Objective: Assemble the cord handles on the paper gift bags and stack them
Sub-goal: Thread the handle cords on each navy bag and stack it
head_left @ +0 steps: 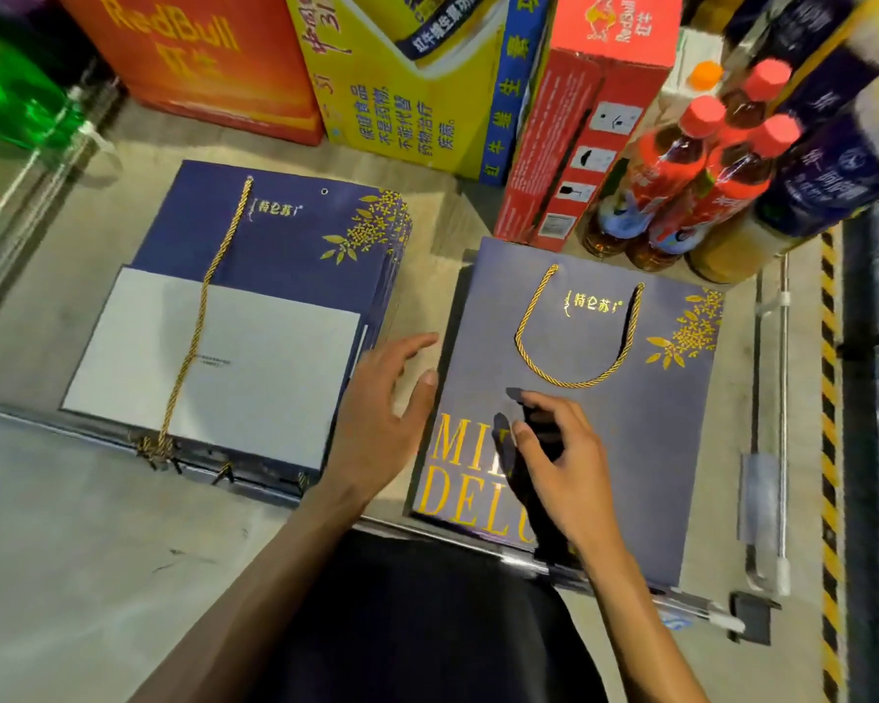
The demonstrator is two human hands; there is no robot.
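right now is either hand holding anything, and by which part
Nothing is held: left hand open at the finished bag's left edge, right hand open over its front.

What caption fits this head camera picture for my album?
Left hand and right hand at a gift bag, its gold cord handle fitted.

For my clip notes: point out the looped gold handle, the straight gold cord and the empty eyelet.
looped gold handle point(577, 385), head view, bottom of loop.
straight gold cord point(201, 317), head view, mid-length.
empty eyelet point(324, 191), head view, metal ring.

Navy gift bag point(579, 347) with gold floral print, gold twisted cord point(574, 337), red carton point(194, 58), yellow box point(407, 104)
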